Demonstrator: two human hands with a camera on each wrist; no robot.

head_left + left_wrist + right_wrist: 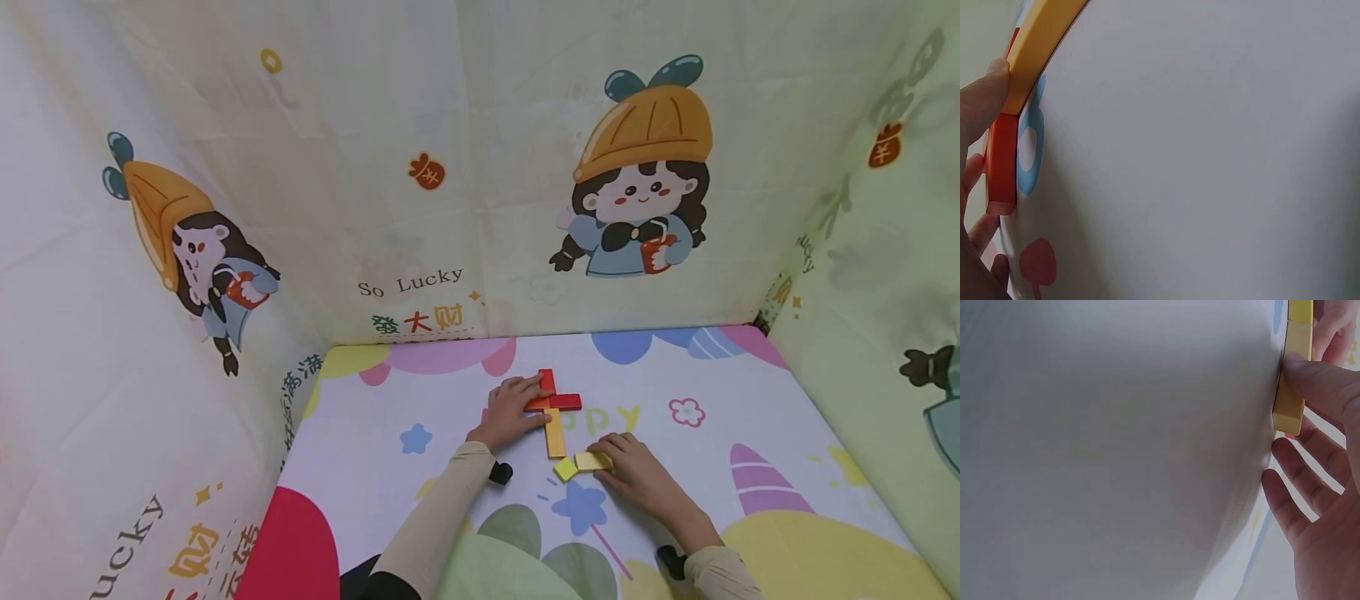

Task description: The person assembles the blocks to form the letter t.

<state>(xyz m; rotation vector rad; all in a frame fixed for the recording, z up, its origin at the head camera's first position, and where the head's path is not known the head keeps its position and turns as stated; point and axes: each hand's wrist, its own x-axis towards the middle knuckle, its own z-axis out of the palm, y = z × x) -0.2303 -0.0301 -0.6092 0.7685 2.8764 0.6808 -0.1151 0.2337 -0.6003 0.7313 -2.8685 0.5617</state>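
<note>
In the head view my left hand (512,414) rests at a T-shaped group of flat wooden blocks. Its thumb touches the orange-yellow block (554,435), and its fingers lie over the orange-red block (1002,164) and the upright red block (547,381). A darker red block (567,402) extends to the right. My right hand (637,471) pinches a pale yellow block (590,462) between thumb and fingers, flat on the table. That block's left end meets a small bright yellow block (566,470), which sits turned at an angle just below the orange-yellow one.
A printed cloth (465,425) with colourful shapes covers the table. Cream curtains (510,208) with cartoon figures rise at the back and both sides. Black straps (501,473) show at both wrists.
</note>
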